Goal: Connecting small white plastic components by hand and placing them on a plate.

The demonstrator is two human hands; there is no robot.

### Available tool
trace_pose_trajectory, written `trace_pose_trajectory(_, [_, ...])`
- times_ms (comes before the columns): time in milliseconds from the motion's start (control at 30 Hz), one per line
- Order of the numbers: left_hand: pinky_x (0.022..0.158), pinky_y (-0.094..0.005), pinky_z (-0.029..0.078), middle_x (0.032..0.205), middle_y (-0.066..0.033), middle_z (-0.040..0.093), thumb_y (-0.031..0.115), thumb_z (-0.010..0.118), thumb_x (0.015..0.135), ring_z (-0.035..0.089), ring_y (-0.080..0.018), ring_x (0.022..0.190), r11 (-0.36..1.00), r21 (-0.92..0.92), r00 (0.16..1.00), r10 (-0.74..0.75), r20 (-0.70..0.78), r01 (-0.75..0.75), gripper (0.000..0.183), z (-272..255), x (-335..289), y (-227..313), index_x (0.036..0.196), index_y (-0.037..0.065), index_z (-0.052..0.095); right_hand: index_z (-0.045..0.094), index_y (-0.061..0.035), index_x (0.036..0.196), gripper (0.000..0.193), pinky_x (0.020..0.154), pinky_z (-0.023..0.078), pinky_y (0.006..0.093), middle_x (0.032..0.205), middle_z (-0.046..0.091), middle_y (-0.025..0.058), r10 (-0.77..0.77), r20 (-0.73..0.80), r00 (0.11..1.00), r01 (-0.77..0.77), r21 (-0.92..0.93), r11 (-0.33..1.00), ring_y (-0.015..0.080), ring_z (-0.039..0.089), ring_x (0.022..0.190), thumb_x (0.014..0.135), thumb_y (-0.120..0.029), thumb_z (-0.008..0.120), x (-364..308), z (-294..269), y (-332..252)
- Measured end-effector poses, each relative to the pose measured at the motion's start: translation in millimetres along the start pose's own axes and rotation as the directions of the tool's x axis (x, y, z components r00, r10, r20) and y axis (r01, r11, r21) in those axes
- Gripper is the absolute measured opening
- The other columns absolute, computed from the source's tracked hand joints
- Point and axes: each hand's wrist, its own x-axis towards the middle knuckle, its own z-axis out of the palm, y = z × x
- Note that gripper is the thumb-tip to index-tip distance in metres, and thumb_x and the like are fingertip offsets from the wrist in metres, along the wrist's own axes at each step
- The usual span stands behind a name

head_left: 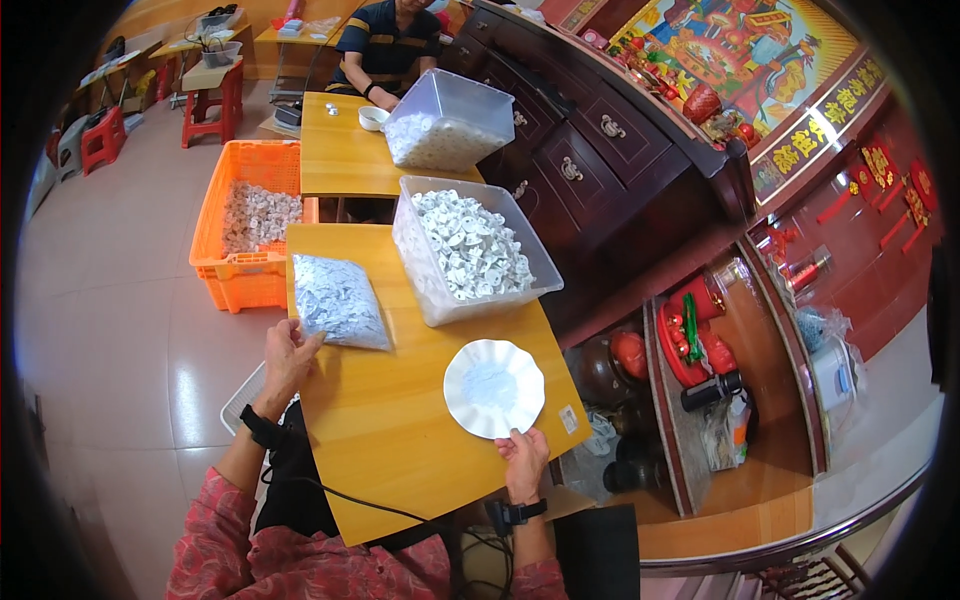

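Note:
My left hand (288, 362) is at the table's left edge, its fingers closed on the near-left corner of a clear plastic bag (342, 302). The bag lies flat, full of small pale bluish-white pieces. With thumb and fingers my right hand (524, 462) grips the near rim of a white plate with a scalloped edge (530, 388). A pale bluish layer covers the plate's middle; what it is made of I cannot make out. Beyond the plate stands a clear plastic bin (440, 300) heaped with small white plastic parts.
Another clear bin (450, 105) stands on the far table (335, 160), by a white bowl (373, 118) and a seated person (385, 50). An orange crate (235, 280) of small parts is on the floor at left. Dark drawers (590, 150) line the right. A black cable (375, 507) crosses the near edge.

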Motion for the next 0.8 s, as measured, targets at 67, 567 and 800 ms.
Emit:
trace_pose_trajectory(67, [0.062, -0.0339, 0.053, 0.099, -0.018, 0.055, 0.025, 0.078, 0.078, 0.062, -0.0215, 0.082, 0.998, 0.05, 0.998, 0.047, -0.051, -0.044, 0.058, 3, -1, -1, 0.116, -0.013, 0.055, 0.053, -0.0022, 0.099, 0.012, 0.056, 0.048, 0.0248, 0.077, 0.062, 0.0072, 0.019, -0.023, 1.0, -0.018, 0.034, 0.999, 0.017, 0.064, 0.065, 0.09, -0.006, 0.059, 3, -6, 6])
trace_pose_trajectory(567, [0.07, -0.0362, 0.051, 0.099, -0.0163, 0.053, 0.025, 0.078, 0.077, 0.058, -0.023, 0.08, 0.95, 0.256, 0.944, 0.239, -0.226, -0.179, 0.049, 16, 6, -8, 0.107, -0.006, 0.056, 0.059, 0.0017, 0.103, 0.022, 0.055, 0.051, 0.0291, 0.077, 0.068, 0.0099, 0.171, 0.083, 0.982, -0.155, -0.173, 0.973, 0.0178, 0.065, 0.06, 0.095, -0.019, 0.058, 12, -71, 4])
trace_pose_trajectory(800, [0.069, -0.0304, 0.054, 0.108, -0.0154, 0.045, 0.007, 0.07, 0.082, 0.057, -0.0179, 0.078, 0.962, 0.107, 0.942, 0.268, -0.202, -0.251, 0.044, 27, -30, -24, 0.118, -0.006, 0.049, 0.064, 0.0044, 0.09, 0.021, 0.05, 0.05, 0.0288, 0.063, 0.064, 0.0105, -0.253, 0.274, 0.928, 0.362, -0.826, 0.433, 0.0157, 0.064, 0.053, 0.092, -0.016, 0.06, 24, -72, -56])
